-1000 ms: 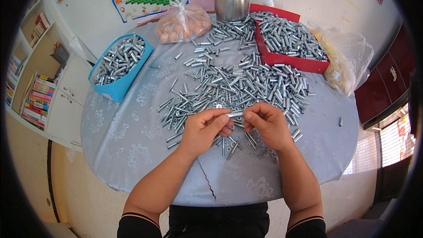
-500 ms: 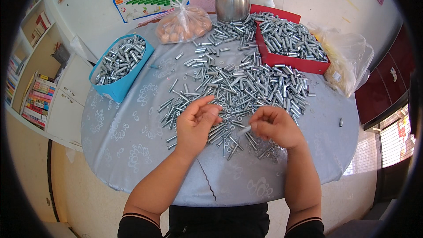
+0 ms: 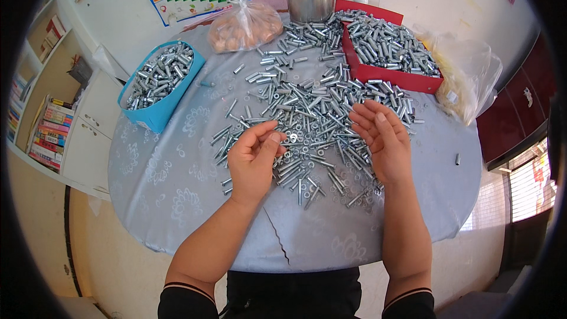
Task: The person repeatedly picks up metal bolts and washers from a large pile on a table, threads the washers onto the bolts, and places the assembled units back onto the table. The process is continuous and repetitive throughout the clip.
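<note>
Over shiny steel bolt pile [image 3: 313, 112]: left hand [image 3: 253, 162], right hand [image 3: 381, 139], palms open.

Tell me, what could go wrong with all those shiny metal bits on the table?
One lone sleeve lies near the right edge of the round table; a nudge might roll it off. The loose pile of bolts spreads right under the left hand and right hand, so a sweeping wrist could scatter small washers. The red tray looks heaped, and pieces may spill over its rim.
</note>
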`<state>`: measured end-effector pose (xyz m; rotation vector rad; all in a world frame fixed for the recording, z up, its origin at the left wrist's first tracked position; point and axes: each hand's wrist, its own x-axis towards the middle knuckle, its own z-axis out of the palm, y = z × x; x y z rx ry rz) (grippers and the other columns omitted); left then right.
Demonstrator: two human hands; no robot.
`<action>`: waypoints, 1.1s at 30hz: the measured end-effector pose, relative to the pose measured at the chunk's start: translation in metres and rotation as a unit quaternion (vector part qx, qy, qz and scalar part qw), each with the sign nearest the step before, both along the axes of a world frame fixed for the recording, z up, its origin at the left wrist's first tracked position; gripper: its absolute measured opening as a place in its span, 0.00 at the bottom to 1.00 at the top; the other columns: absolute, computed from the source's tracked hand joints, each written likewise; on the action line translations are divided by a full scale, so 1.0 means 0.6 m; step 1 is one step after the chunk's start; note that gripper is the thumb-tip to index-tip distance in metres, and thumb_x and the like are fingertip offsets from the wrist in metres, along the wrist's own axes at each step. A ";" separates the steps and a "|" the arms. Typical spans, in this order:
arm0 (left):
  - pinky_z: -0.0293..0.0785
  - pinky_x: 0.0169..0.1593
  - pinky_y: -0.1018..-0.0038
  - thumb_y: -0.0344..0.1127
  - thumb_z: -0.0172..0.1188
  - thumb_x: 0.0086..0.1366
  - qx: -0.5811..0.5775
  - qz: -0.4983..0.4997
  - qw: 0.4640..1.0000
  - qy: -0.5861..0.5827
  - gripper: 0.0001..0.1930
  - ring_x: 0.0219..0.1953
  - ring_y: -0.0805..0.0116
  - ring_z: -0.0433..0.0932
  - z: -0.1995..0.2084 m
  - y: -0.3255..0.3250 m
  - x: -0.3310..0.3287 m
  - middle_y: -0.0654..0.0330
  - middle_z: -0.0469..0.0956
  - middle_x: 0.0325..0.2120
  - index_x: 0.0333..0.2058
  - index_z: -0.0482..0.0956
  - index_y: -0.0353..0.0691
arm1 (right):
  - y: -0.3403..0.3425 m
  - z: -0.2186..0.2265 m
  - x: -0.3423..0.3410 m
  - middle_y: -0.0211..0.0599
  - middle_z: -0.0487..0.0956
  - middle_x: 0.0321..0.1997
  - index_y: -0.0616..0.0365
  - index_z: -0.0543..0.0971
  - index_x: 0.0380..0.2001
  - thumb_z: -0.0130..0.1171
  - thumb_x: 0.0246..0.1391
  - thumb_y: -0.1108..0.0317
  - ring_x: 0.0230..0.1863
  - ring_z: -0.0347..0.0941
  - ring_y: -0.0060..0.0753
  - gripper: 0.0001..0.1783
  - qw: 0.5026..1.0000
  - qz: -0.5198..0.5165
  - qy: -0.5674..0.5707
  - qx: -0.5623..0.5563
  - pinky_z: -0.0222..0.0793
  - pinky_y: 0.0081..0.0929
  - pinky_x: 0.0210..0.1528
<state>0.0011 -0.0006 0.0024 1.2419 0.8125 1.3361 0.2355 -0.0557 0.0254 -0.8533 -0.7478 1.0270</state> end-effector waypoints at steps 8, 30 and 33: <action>0.72 0.31 0.83 0.27 0.58 0.65 0.007 0.004 0.997 0.074 0.08 0.26 0.80 0.74 0.005 -0.001 0.000 0.60 0.82 0.31 0.42 0.81 0.34 | -0.004 -0.014 0.013 0.33 0.81 0.31 0.63 0.80 0.36 0.59 0.59 0.68 0.29 0.75 0.22 0.09 0.967 -0.077 -0.218 -0.103 0.71 0.20 0.32; 0.71 0.33 0.79 0.29 0.61 0.62 0.075 0.014 0.983 0.169 0.06 0.29 0.76 0.75 -0.007 0.009 -0.007 0.63 0.81 0.29 0.37 0.83 0.36 | -0.017 -0.008 -0.033 0.39 0.78 0.29 0.58 0.83 0.29 0.66 0.47 0.68 0.31 0.76 0.42 0.06 0.792 0.001 -0.606 -0.078 0.71 0.34 0.34; 0.72 0.37 0.71 0.30 0.64 0.56 0.228 -0.051 0.879 0.415 0.06 0.33 0.65 0.76 0.010 0.009 -0.019 0.60 0.79 0.28 0.33 0.83 0.38 | -0.015 -0.012 -0.029 0.40 0.78 0.28 0.59 0.83 0.29 0.65 0.49 0.68 0.29 0.75 0.40 0.06 0.820 -0.070 -0.562 -0.081 0.70 0.32 0.32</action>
